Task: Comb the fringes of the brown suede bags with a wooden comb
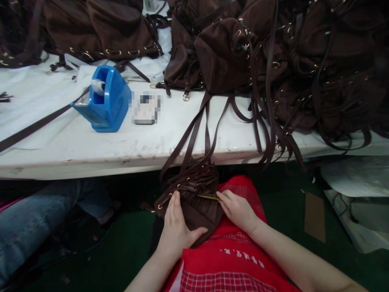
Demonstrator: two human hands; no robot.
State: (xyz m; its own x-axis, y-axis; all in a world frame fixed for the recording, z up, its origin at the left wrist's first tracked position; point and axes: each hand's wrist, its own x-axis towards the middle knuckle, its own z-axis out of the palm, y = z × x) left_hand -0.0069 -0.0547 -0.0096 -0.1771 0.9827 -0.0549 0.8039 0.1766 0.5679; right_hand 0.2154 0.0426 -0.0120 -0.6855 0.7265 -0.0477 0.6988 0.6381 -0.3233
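A dark brown bag with fringe and gold eyelets lies across my lap, over a red apron. Spread flat on the bag's left part is my left hand, its thumb apart from the fingers. On the right, my right hand pinches a thin yellow tool, whose far end lies at the fringe. Long brown straps run from the bag up over the table edge.
The white table bears a blue tape dispenser, a blurred-out phone-like object and piles of brown bags. Another person's jeans-clad leg is at the left. Cardboard lies on the floor at right.
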